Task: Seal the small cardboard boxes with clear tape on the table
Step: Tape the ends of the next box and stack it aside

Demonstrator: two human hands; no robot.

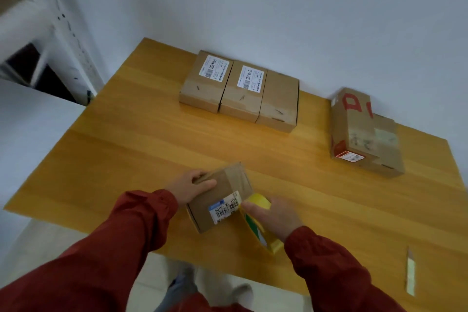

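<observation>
Red sleeves [141, 223] cover both my arms as they reach in from the near edge of the table [126, 134], with pale floor [76, 248] showing below that edge. My left hand [195, 185] grips the far left end of the box [220, 200], thumb lying across its top and fingers curled over the end. The box sits near the table's front edge, turned at an angle, and a white barcode label [225, 209] faces up on its near half. My right hand [272, 215] is wrapped round the tape [274, 246], a roll with a yellow rim standing on edge just right of the box, and my thumb touches the box beside the label. Off to the right, near the front edge and well apart from my hands, lies a pale narrow strip [410, 273], too blurred to tell what it is. Farther back on the right stands a big box [362, 134] with red marks on top and a red-edged label on its near face. Against the wall [278, 7] three boxes sit in a row, touching side to side: the left box [205, 81] and middle box [244, 91] carry white labels, while the right box [278, 101] is plain. A white shelf [38, 20] stands blurred at the far left.
</observation>
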